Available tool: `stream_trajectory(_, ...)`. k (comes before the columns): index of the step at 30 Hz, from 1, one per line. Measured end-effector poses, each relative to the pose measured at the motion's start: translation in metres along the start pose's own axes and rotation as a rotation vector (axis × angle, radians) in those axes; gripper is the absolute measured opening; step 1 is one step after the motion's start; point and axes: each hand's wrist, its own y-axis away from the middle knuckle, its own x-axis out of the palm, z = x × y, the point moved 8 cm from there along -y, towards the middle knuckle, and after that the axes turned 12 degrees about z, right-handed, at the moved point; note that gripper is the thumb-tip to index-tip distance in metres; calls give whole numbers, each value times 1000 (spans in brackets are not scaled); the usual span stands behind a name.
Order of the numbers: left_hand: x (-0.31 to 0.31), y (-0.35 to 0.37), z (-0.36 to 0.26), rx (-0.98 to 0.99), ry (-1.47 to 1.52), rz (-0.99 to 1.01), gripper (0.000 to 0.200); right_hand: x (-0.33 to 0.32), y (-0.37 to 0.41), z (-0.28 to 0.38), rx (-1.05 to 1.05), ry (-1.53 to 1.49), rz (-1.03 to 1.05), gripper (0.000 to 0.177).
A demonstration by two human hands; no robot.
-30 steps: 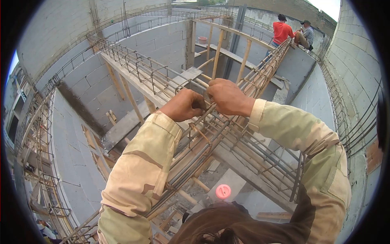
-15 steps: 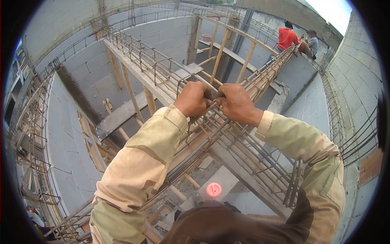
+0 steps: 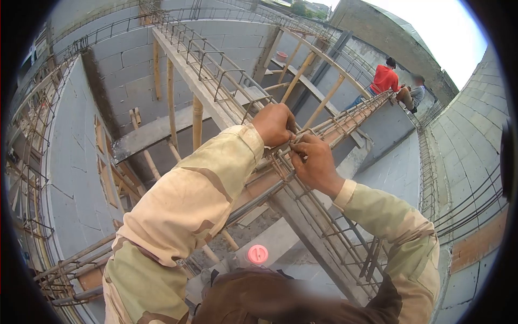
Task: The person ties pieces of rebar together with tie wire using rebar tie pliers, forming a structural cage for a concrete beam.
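Note:
Both hands meet over a junction of steel reinforcement cages. My left hand (image 3: 274,125) is closed, its fingertips pinched together above the crossing bars. Just to the right, my right hand (image 3: 317,166) is curled, thumb and forefinger pressed together close to the left fingertips. What lies in the pinches is too small to make out. One rebar cage (image 3: 229,77) runs from the junction to the far left. A second cage (image 3: 345,233) extends toward the lower right, under my right forearm. Grey bars (image 3: 259,200) pass beneath my left sleeve.
Wooden props (image 3: 197,121) and planks stand below, between grey block walls (image 3: 132,62). A container with a pink lid (image 3: 258,254) is below me. Two people sit at the far right; one wears a red top (image 3: 384,79). Loose bars (image 3: 469,197) jut out at right.
The view has shifted and tilted. My right hand has dropped lower and turned, showing its curled fingers. My left hand remains pinched at the bar junction.

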Motion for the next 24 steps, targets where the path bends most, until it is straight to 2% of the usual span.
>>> stream_trajectory(6,-2,-1,-5,7,-21,53,16,-13,-10,-6,123,-62,46,19)
stream_trajectory(8,-4,0,-7,18,-22,72,17,-8,-9,-26,417,-232,211,19)
stream_trajectory(9,-5,1,-6,-7,-16,80,18,-7,-9,-30,419,-233,204,19)
stream_trajectory(11,-3,-2,-1,-26,-14,95,18,-9,-14,-23,206,-194,112,23)
stream_trajectory(12,-1,-4,4,-23,31,108,18,-9,-13,-24,211,-196,104,23)
stream_trajectory(14,0,-7,12,-18,67,131,19,-9,-17,-16,142,12,114,22)
stream_trajectory(15,2,-6,19,-53,180,185,20,-15,-20,-6,55,109,94,16)
stream_trajectory(16,5,-6,25,-90,292,238,20,-17,-23,-9,62,104,85,16)
stream_trajectory(18,6,-5,32,-89,314,265,21,-21,-29,-7,-26,282,72,18)
stream_trajectory(22,6,1,34,-119,313,431,18,-24,-43,-26,4,194,118,18)
stream_trajectory(24,9,5,35,-82,281,577,27,-21,-46,-29,-38,213,161,14)
